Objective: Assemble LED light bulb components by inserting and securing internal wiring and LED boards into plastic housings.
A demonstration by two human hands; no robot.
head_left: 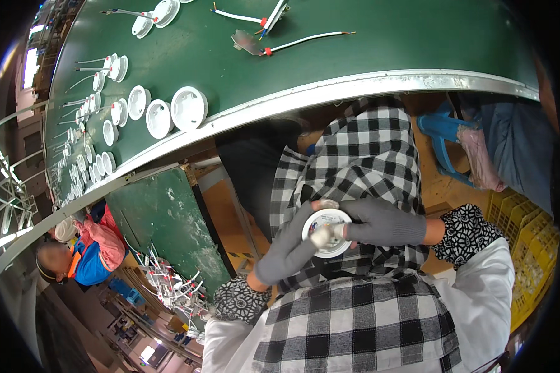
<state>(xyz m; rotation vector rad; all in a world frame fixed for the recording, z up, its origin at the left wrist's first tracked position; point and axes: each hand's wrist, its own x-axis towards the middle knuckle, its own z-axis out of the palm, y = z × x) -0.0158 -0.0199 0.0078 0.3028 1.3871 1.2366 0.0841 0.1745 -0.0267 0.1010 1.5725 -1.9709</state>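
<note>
Over my checkered lap I hold a round white plastic housing (pixel 335 251), shaped like a shallow cup, its open face turned up. My left hand (pixel 286 252), in a grey glove with pale fingertips, is closed around its left side. From the right, my gloved right hand (pixel 382 222) grips the far and right rim. A pale thumb tip lies across the middle of the housing and hides part of what is inside. Small coloured details show within, too small to make out.
Beyond my lap runs a green work surface (pixel 379 53) with a metal edge (pixel 330 88). Similar white housings (pixel 188 108) and wired parts (pixel 308 42) lie on it. A side table bears heaped wired parts (pixel 171 283). A co-worker (pixel 93 255) is at left; yellow crates (pixel 529 248) and a blue stool (pixel 442 133) are at right.
</note>
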